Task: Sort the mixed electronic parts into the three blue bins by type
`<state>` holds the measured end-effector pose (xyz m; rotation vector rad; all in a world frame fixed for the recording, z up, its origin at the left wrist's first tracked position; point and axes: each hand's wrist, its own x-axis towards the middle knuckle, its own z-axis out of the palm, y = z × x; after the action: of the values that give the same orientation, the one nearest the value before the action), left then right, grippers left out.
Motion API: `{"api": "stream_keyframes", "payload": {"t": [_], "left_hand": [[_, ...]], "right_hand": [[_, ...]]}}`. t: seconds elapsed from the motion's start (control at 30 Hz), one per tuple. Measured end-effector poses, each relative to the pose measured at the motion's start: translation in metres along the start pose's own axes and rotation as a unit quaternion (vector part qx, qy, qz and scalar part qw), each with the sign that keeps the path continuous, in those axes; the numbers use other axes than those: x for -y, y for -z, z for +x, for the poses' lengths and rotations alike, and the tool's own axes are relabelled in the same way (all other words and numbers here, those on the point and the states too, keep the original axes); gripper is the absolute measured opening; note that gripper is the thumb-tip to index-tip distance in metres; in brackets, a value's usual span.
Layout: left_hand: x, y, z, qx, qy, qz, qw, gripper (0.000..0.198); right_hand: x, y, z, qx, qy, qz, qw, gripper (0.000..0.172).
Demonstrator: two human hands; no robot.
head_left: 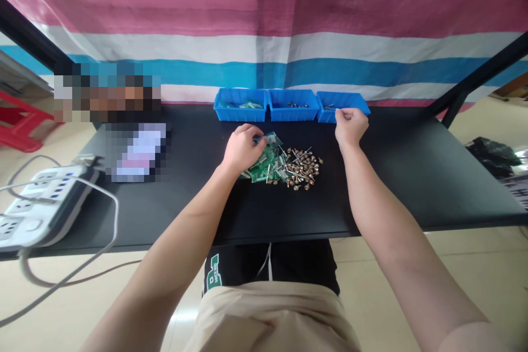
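Note:
A mixed pile lies mid-table: small green plastic packets (260, 171), thin silvery metal pins (284, 163) and brass-coloured round-headed pieces (304, 170). At its upper left, my left hand (244, 148) has its fingers curled onto a green packet (272, 138), which sticks out past the fingertips. My right hand (351, 125) is over the front edge of the right blue bin (358, 100), thumb and fingers pinched together. Whatever is in that pinch is too small to make out. A few thin pins (329, 107) show in this bin near the fingertips.
The left blue bin (241, 115) contains green packets and the middle blue bin (293, 114) brass-coloured pieces. At left are a white power strip (39, 203) with cables and a blurred phone-like object (140, 153). Black frame posts (466, 80) flank the black table (396, 176); striped sheeting hangs behind.

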<state>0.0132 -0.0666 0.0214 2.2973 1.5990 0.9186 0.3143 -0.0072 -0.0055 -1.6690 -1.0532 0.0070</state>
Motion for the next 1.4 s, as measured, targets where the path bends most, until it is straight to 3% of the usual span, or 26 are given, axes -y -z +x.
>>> {"api": "stream_keyframes", "payload": {"t": [0.2,0.37,0.57,0.73,1.03,1.4], "left_hand": [[-0.001,-0.001,0.0,0.017,0.018,0.044,0.999,0.024],[-0.002,0.0,0.0,0.064,0.044,0.08,0.994,0.038],[0.001,-0.002,0.001,0.076,0.029,0.049,0.996,0.03],[0.002,-0.002,0.001,0.078,-0.004,0.035,0.996,0.023],[0.001,-0.004,0.002,0.082,-0.034,0.031,0.996,0.024],[0.003,-0.005,0.001,0.073,-0.041,0.026,0.996,0.024]], "right_hand": [[0.016,0.0,-0.012,0.028,0.019,0.031,0.999,0.009],[0.038,-0.002,-0.038,0.153,0.109,0.081,0.979,0.009],[0.061,-0.004,-0.071,0.298,0.3,0.036,0.905,0.02],[0.073,-0.002,-0.088,0.378,0.378,-0.005,0.845,0.039],[0.077,0.001,-0.089,0.456,0.407,-0.009,0.792,0.031],[0.078,0.001,-0.091,0.475,0.402,-0.005,0.783,0.037]]}}
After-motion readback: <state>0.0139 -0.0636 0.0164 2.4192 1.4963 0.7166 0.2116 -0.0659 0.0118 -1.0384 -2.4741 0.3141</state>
